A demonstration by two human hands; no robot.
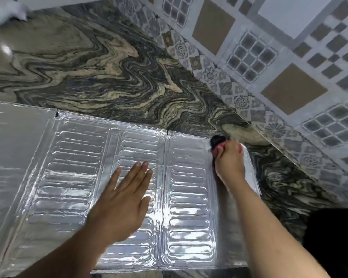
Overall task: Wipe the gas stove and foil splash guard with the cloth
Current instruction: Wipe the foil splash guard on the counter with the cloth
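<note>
Head view. Foil splash guard [72, 177]: laid flat on the marbled counter [100, 77], long axis left to right, folded in panels. Left hand [121, 199]: fingers straight, flat on the middle panel, pinning it. Right hand [230, 159]: fingers curled round a red-and-black cloth [216, 144] at the far right corner, beside the foil's edge. Unwiped foil lies leftward and toward the person; the right hand is nearer. Tiled wall [269, 57] limits room on the right. Stove not visible.

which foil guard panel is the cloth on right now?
The rightmost embossed panel of the silver foil splash guard. The right hand grips the pink-and-black cloth at that panel's far corner; the left hand lies flat on the middle embossed panel.
</note>
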